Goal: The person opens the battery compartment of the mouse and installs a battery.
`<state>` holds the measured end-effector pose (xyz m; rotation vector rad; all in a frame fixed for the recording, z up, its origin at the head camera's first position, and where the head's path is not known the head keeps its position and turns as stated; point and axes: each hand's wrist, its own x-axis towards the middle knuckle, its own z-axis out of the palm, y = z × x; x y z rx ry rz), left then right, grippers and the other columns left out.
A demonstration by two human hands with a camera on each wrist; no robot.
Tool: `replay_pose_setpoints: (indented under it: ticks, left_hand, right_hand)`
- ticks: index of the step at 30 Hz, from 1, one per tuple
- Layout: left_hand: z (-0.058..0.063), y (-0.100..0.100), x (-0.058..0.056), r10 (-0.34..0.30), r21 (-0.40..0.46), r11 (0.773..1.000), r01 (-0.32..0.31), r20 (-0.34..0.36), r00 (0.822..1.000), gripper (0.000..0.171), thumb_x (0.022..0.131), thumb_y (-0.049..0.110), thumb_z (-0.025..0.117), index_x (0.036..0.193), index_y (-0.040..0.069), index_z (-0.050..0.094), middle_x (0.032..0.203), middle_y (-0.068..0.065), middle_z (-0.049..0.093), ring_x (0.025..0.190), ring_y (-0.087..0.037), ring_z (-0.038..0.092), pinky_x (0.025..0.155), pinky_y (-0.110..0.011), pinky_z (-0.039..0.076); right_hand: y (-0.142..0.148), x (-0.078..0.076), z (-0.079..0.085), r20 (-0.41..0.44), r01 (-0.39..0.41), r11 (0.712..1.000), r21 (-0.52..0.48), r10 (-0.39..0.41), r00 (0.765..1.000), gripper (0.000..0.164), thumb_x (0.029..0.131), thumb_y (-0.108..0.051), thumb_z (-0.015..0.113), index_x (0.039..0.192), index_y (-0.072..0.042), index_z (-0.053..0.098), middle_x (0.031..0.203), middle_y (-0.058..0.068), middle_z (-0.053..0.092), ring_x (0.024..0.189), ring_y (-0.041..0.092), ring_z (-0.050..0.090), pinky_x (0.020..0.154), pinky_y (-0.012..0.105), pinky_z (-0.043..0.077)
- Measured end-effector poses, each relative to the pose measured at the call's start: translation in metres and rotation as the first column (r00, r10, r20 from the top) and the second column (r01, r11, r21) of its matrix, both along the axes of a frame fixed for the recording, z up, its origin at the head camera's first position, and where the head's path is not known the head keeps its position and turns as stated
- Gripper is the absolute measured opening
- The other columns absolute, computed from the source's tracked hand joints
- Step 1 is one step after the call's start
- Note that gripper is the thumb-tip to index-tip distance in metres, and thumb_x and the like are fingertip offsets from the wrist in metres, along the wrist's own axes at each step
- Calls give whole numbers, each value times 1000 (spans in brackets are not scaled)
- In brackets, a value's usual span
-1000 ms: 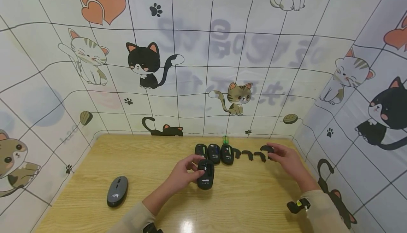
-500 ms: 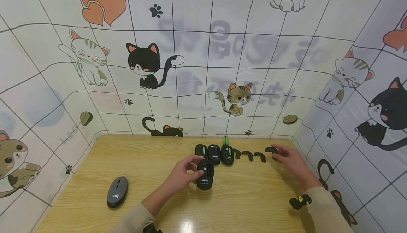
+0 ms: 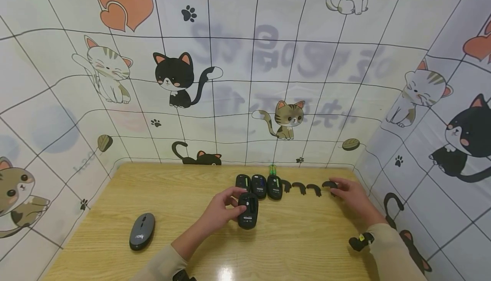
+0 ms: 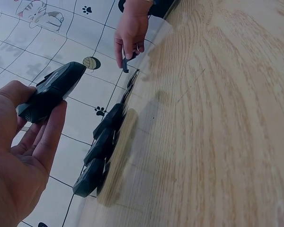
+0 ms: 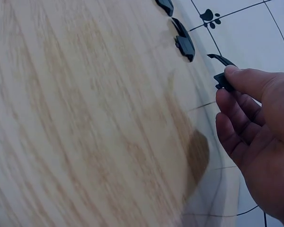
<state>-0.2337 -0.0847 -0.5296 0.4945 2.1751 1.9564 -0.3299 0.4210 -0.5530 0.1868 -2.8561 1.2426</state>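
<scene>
The work surface is a wood-grain tabletop (image 3: 299, 238), bounded at the rear and both sides by white wall sheeting (image 3: 234, 123) with dark grid lines. Printed motifs include cartoon cats (image 3: 174, 73), orange hearts (image 3: 139, 4), dark paw prints (image 3: 189, 14) and yarn balls (image 3: 350, 144). Faint grey-violet lettering (image 3: 267, 36) marks the rear panel. A bright light reflection (image 3: 225, 273) appears on the tabletop.

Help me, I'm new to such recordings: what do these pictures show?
There is no machine here: a person's bare left hand and right hand work over a wooden table. The wide picture is taken from the person's head, the others from each wrist. The left hand holds a computer mouse, underside showing; the right hand pinches a curved black piece, perhaps a cover. On the table lie three more upturned mice, three similar black pieces, green batteries and a gray mouse, right side up.
</scene>
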Motion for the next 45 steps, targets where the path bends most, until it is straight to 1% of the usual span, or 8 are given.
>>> replay_pose_setpoints:
  ticks: [5,13,17,25,30,32,41,45]
  left_hand:
    - [-2,-1,-1,-10,-3,1000,10,-15,1000,42,102,8,80,143,15,69,125,-14,65,98,-25,70,72,-43,70]
    - [-2,0,-1,-3,-4,1000,3,-8,1000,43,102,8,80,142,19,69,126,-12,65,100,-27,70,73,-43,70]
    - [-2,0,-1,-4,-2,1000,4,-16,1000,42,102,8,80,143,16,69,127,-13,65,99,-26,70,72,-43,70]
    - [-2,-1,-1,-11,4,1000,11,-20,1000,43,102,8,80,143,14,68,126,-13,65,98,-24,70,72,-42,70]
    - [-3,0,-1,-7,4,1000,7,-13,1000,42,102,9,80,142,18,69,126,-12,65,99,-27,70,72,-43,70]
    - [-4,0,-2,-8,8,1000,8,-12,1000,42,102,8,80,142,18,69,126,-12,65,100,-27,70,72,-43,70]
    - [-2,0,0,-6,10,1000,7,-8,1000,43,102,8,80,142,16,69,126,-13,65,99,-27,70,72,-44,70]
    - [-2,0,-1,0,7,1000,0,-7,1000,43,102,7,80,142,15,69,125,-13,65,98,-25,70,73,-43,70]
  right_hand:
    - [0,1,-3,4,3,1000,28,-3,1000,47,106,-14,77,149,2,66,100,10,67,80,16,57,61,27,48]
    - [1,-1,-5,16,-20,999,40,19,1000,45,106,-14,78,147,1,67,98,10,71,79,16,61,60,28,51]
    - [0,-2,-5,16,-48,998,48,47,999,44,105,-13,78,145,3,67,98,10,71,80,18,60,61,28,48]
    - [-1,-4,-7,-21,-65,989,131,68,997,44,104,-12,79,144,3,69,122,23,75,110,36,71,85,38,57]
    - [-2,-4,-7,4,-63,991,114,63,998,43,104,-9,78,144,5,67,119,22,73,102,32,70,75,34,55]
    - [-1,-5,-8,6,-65,992,111,65,998,43,104,-8,77,143,6,67,120,22,72,102,31,70,75,33,55]
    - [-1,-3,-7,6,-52,992,118,52,999,41,106,-8,74,144,8,65,129,30,66,112,47,70,90,53,60]
    - [-2,-1,-6,10,-42,992,120,41,999,41,108,-9,73,144,7,65,132,31,65,116,48,69,94,57,59]
